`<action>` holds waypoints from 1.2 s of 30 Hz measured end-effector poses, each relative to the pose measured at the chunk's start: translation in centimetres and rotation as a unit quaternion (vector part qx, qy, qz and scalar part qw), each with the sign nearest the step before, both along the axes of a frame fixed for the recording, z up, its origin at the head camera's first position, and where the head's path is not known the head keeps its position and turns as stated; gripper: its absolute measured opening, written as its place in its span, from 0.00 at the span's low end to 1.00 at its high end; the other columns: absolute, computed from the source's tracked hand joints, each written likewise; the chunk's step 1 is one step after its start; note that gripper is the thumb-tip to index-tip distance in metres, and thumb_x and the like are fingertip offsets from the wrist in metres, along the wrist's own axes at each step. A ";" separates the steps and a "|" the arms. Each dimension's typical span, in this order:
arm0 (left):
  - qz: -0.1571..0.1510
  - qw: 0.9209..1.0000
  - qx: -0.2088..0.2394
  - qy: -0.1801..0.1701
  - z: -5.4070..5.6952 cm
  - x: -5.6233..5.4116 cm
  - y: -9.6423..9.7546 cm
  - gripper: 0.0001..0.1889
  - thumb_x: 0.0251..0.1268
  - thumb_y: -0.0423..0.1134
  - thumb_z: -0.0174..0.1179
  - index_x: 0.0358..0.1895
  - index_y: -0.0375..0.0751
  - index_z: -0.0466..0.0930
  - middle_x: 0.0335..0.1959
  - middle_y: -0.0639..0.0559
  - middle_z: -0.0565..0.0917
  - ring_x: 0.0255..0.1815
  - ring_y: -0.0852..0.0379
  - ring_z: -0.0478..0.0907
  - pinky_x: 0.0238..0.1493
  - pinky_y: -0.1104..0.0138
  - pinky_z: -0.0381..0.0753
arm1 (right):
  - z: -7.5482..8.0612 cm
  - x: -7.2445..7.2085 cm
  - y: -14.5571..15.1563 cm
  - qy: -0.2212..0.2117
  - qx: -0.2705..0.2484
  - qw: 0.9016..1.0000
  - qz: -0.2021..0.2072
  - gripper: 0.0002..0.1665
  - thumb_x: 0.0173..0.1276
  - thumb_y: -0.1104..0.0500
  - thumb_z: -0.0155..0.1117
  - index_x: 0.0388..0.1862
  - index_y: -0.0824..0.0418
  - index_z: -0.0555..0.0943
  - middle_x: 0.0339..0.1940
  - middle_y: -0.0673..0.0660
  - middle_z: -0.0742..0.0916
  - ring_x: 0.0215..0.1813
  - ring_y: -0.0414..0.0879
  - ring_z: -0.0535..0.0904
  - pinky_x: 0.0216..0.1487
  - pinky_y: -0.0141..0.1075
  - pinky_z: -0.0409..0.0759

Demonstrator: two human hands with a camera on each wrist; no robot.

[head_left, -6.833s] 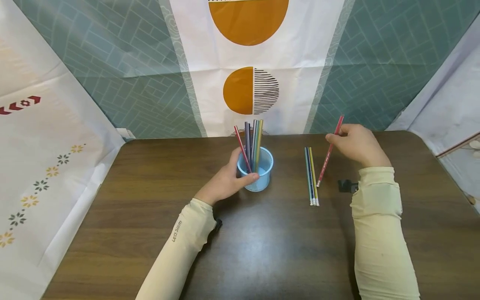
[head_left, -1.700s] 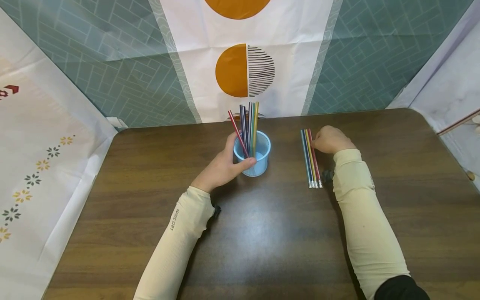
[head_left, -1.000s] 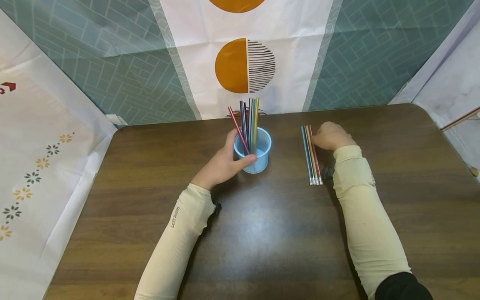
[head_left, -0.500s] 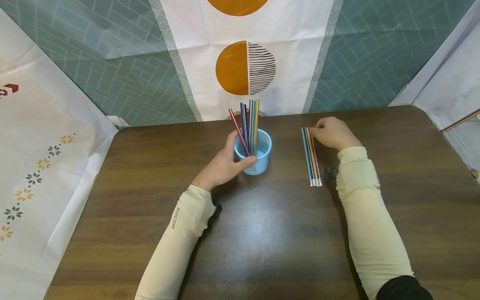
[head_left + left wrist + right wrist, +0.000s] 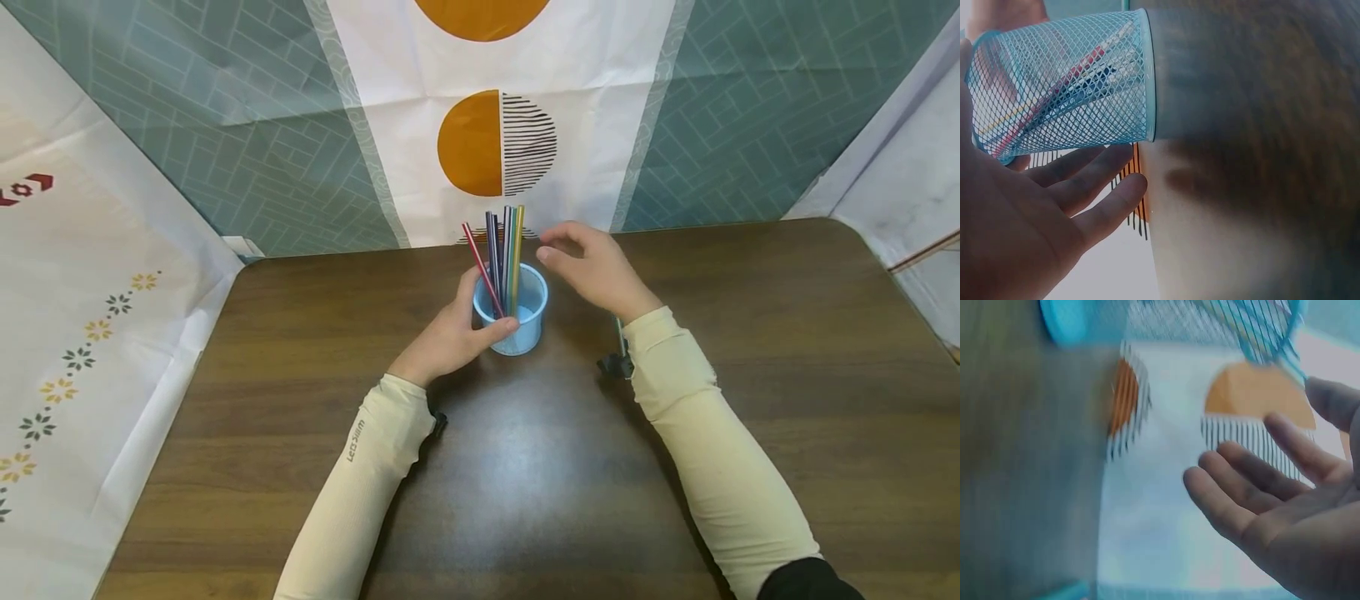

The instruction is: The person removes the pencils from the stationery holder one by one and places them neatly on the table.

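A light blue mesh pencil cup (image 5: 532,321) stands on the table, with my left hand (image 5: 448,340) gripping it near the rim from the left, thumb across the front. Several pencils (image 5: 514,250) stand in the cup; a red pencil (image 5: 478,260) leans left among them. In the left wrist view, their lower ends show through the mesh wall. My right hand (image 5: 596,265) hovers just right of the cup, holding nothing, fingers loosely bent and apart from the pencils. Below its wrist, the row of pencils on the table is mostly hidden; part of a teal pencil (image 5: 620,335) shows.
The brown wooden table (image 5: 525,500) reaches back to a patterned cloth backdrop (image 5: 262,167). White cloth (image 5: 90,275) hangs at the left side. A small black wrist camera (image 5: 617,365) sits by the right sleeve.
Earlier, my right hand set a red pencil beside the others on the table. It has since let go and moved left to the cup. My left hand keeps its grip on the cup.
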State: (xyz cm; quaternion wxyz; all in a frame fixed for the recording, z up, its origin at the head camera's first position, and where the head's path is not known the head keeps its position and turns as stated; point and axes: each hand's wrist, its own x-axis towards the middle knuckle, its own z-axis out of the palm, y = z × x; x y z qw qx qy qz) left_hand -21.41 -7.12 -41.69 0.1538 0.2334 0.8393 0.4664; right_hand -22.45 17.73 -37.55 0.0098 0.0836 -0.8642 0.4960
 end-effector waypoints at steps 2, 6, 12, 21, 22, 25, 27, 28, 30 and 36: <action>-0.003 1.000 0.003 0.003 0.0 0.1 0.1 0.48 0.65 0.64 0.64 0.78 0.69 0.40 0.65 0.47 0.72 0.61 0.50 0.73 0.66 0.52 0.69 | -0.4 -0.1 -1.0 0.009 -0.015 1.000 -0.005 0.21 0.76 0.52 0.62 0.61 0.62 0.80 0.61 0.59 0.82 0.64 0.54 0.76 0.66 0.50 0.72; -0.009 1.000 0.004 0.005 -0.1 0.2 0.3 0.47 0.65 0.64 0.63 0.78 0.70 0.39 0.67 0.47 0.71 0.63 0.50 0.72 0.66 0.51 0.69 | -1.0 -0.3 -2.2 0.014 -0.030 0.999 -0.025 0.21 0.76 0.50 0.62 0.60 0.62 0.81 0.58 0.58 0.84 0.60 0.54 0.78 0.64 0.49 0.74; -0.014 1.000 0.003 0.009 -0.1 0.3 0.4 0.47 0.66 0.63 0.63 0.78 0.70 0.39 0.69 0.48 0.70 0.64 0.52 0.71 0.67 0.52 0.68 | -1.1 -0.2 -3.1 0.014 -0.020 0.999 -0.036 0.16 0.76 0.51 0.63 0.50 0.61 0.84 0.49 0.56 0.85 0.52 0.52 0.79 0.58 0.47 0.77; -0.007 1.000 0.005 0.018 -0.1 0.2 0.1 0.46 0.67 0.61 0.64 0.78 0.69 0.40 0.67 0.47 0.71 0.63 0.51 0.72 0.67 0.52 0.69 | -0.9 -0.4 -3.4 0.015 -0.002 0.999 -0.032 0.14 0.76 0.51 0.63 0.46 0.61 0.84 0.46 0.56 0.86 0.47 0.51 0.77 0.52 0.46 0.77; -0.006 1.000 0.002 0.018 -0.1 0.2 0.1 0.46 0.66 0.62 0.64 0.78 0.69 0.40 0.67 0.47 0.71 0.63 0.51 0.72 0.67 0.52 0.69 | -0.9 -0.5 -3.4 0.013 0.002 0.999 -0.032 0.14 0.76 0.51 0.63 0.47 0.61 0.84 0.47 0.57 0.86 0.48 0.52 0.77 0.53 0.47 0.77; -0.006 1.000 0.002 0.018 -0.2 0.2 0.0 0.47 0.66 0.61 0.64 0.78 0.67 0.40 0.67 0.47 0.71 0.63 0.51 0.72 0.68 0.53 0.68 | -0.9 -0.4 -3.5 0.006 0.016 0.999 -0.034 0.15 0.76 0.51 0.62 0.49 0.61 0.84 0.49 0.57 0.86 0.50 0.52 0.78 0.55 0.48 0.77; -0.007 1.000 0.004 0.018 -0.2 0.2 0.0 0.47 0.67 0.60 0.64 0.78 0.65 0.40 0.67 0.47 0.71 0.63 0.51 0.72 0.68 0.53 0.68 | -0.8 -0.4 -3.5 0.003 0.025 0.999 -0.038 0.16 0.76 0.50 0.62 0.50 0.61 0.85 0.50 0.57 0.86 0.51 0.52 0.79 0.56 0.48 0.77; -0.008 1.000 0.006 0.016 -0.2 0.1 0.0 0.47 0.67 0.60 0.64 0.78 0.65 0.40 0.66 0.47 0.72 0.63 0.51 0.72 0.67 0.53 0.68 | -0.7 -0.4 -3.5 0.003 0.026 0.999 -0.040 0.17 0.76 0.50 0.62 0.51 0.61 0.85 0.50 0.57 0.86 0.52 0.52 0.79 0.57 0.48 0.77; -0.009 1.000 0.010 0.015 -0.2 0.1 0.0 0.47 0.67 0.59 0.64 0.78 0.64 0.41 0.66 0.47 0.72 0.62 0.51 0.73 0.67 0.53 0.69 | -0.6 -0.3 -3.6 0.003 0.029 0.999 -0.043 0.17 0.75 0.49 0.62 0.51 0.60 0.84 0.50 0.57 0.86 0.53 0.52 0.79 0.57 0.49 0.77; -0.008 1.000 0.010 0.014 -0.1 0.0 0.0 0.46 0.67 0.59 0.65 0.78 0.67 0.41 0.65 0.47 0.73 0.62 0.51 0.73 0.67 0.54 0.69 | -0.4 -0.3 -3.6 0.009 0.036 0.998 -0.055 0.13 0.74 0.50 0.64 0.46 0.59 0.82 0.48 0.56 0.85 0.54 0.52 0.78 0.59 0.48 0.76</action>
